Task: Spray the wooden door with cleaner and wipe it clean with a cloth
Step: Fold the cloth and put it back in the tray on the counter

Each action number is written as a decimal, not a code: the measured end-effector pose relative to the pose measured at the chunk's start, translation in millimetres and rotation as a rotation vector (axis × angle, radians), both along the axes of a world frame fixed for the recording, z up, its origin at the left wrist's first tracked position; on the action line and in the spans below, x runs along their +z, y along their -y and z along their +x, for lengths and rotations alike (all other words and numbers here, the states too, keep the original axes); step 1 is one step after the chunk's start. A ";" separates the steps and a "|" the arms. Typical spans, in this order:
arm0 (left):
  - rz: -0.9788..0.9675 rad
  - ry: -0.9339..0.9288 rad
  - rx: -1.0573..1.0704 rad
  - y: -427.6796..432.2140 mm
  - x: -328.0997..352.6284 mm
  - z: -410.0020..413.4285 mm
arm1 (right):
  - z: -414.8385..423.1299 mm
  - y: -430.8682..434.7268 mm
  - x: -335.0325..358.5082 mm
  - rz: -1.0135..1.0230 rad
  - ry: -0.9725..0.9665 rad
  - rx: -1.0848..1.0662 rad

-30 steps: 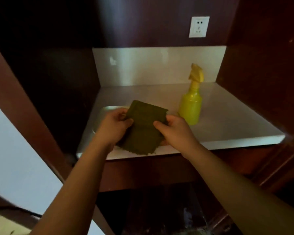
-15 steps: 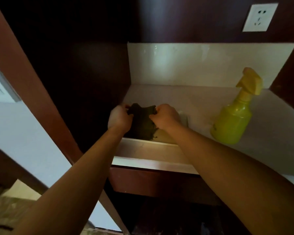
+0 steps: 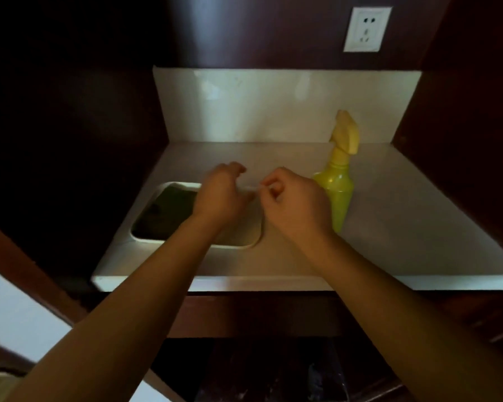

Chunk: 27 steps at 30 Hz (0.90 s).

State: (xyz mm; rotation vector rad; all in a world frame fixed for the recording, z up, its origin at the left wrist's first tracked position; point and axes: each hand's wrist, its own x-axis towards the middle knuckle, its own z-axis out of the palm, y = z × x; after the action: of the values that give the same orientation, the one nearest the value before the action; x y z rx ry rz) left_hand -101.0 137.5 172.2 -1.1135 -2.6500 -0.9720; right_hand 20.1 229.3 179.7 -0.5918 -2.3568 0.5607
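Cloth now in tray, left hand, right hand curled, grip unclear, pale counter

Left hand and right hand are bare (forearms too).

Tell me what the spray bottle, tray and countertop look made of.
Spray bottle: translucent yellow-green plastic, glossy, light glows through its body. Tray: white, smooth rounded rim; plastic or enamel, cannot tell. Countertop: pale, polished stone or laminate, with soft reflections and a matching upstand behind.
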 end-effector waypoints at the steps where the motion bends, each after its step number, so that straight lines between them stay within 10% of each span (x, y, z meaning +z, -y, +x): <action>1: 0.042 0.057 -0.101 -14.1 2.4 11.2 | 17.3 -6.0 3.1 0.008 -0.046 -0.028; 8: 0.173 0.342 -0.403 -88.9 -7.1 69.9 | 99.8 -53.7 -11.6 -0.036 0.035 -0.212; 27: 0.354 0.298 -0.008 19.2 3.9 5.3 | 45.8 -18.0 -56.9 -0.057 0.301 -0.098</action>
State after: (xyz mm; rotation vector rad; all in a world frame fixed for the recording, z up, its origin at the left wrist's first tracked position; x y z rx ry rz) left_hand -95.7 118.3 176.1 -0.9621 -2.5321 -1.6438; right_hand 65.8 247.3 122.8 -0.8655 -2.5804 0.5254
